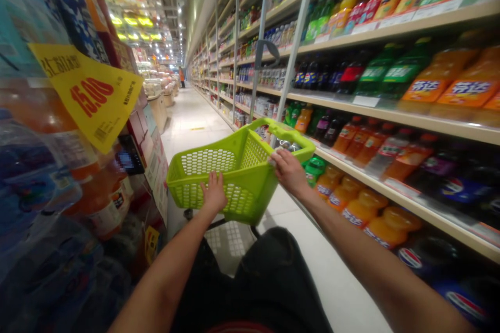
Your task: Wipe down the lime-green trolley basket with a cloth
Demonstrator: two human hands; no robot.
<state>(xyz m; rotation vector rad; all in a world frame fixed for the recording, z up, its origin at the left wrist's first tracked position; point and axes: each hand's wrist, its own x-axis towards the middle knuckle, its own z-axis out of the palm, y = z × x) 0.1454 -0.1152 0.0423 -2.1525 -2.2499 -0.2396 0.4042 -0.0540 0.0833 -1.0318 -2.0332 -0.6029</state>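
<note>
Cart: our green plastic shopping cart (250, 203) stands slantwise in the aisle, handle (302, 138) toward the bottle shelves (429, 119).
Left grip: our left hand (214, 192) lies on the near side, fingertips over the rim; we cannot tell whether it clamps.
Right grip: our right hand (289, 169) is clamped on the rim beside the handle.
Shelf side: swinging the handle wide could knock orange soda bottles (422, 94).
Stack side: pushing unevenly could drive the front into the stacked boxes (154, 153).
</note>
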